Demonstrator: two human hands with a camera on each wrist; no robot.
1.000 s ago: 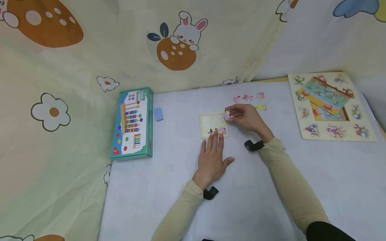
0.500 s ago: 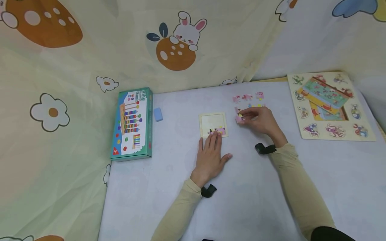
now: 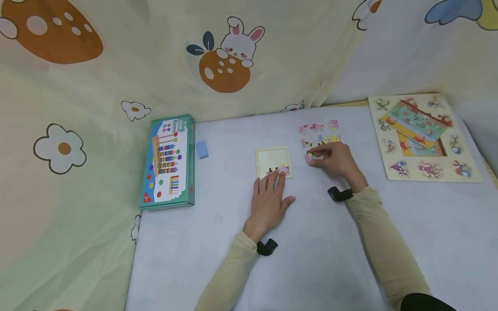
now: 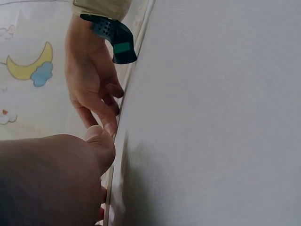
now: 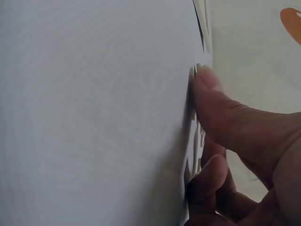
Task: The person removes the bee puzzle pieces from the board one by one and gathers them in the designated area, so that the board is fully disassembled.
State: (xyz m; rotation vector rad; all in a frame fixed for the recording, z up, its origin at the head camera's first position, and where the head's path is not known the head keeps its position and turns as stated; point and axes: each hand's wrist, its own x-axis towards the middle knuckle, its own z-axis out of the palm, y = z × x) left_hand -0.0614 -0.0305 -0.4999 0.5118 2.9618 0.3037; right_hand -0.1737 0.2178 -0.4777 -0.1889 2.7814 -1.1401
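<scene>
A small square puzzle tray [image 3: 272,157] lies on the table in the head view, with a few joined pink and black pieces [image 3: 285,169] along its lower edge. My left hand [image 3: 265,211] lies flat, straight fingertips on the tray's near rim. To the right of the tray, my right hand [image 3: 335,160] pinches a pink puzzle piece [image 3: 309,158] between thumb and fingers, low over the table. Its thumb [image 5: 211,96] presses at a thin edge in the right wrist view. Several loose jigsaw pieces [image 3: 317,127] lie just beyond that hand, some partly covered by it.
A green and blue game box [image 3: 169,162] stands at the left, with a blue block [image 3: 202,149] beside it. At the right, a wooden animal board [image 3: 432,170] bears two colourful picture puzzles [image 3: 422,121]. A patterned cloth [image 3: 155,65] hangs behind the table.
My right hand has carried the pink piece from the tray's right edge over to the loose pieces on the right, then slightly nearer to me. My left hand stays on the tray.
</scene>
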